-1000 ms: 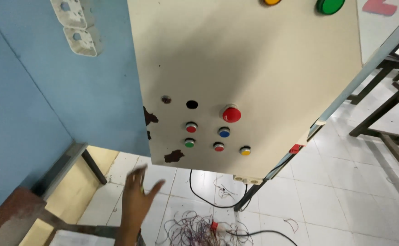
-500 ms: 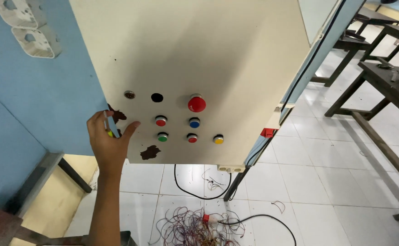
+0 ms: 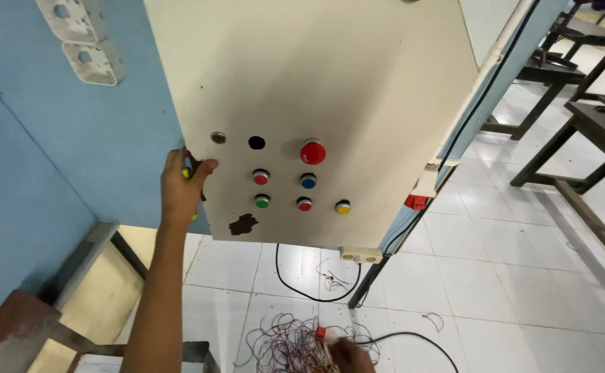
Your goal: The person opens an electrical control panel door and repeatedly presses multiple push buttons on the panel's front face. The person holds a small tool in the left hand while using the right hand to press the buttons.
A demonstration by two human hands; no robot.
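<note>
Now, my left hand (image 3: 181, 188) grips left edge of cream panel door (image 3: 316, 90), fingers curled behind it, thumb on front, near small round lock (image 3: 218, 137). Right hand (image 3: 351, 356) low at frame bottom, by wire tangle (image 3: 288, 342) on floor; its fingers — cannot tell. Red button (image 3: 313, 152) mid-panel.

Left hand (image 3: 181, 186) fingertips are hidden behind the control panel door (image 3: 316, 103) edge; what is gripped there cannot be told. Right hand (image 3: 352, 356) is cut off by the bottom edge. Panel top is cropped. Wire bundle (image 3: 285, 342) strands are too tangled to be separated.
</note>
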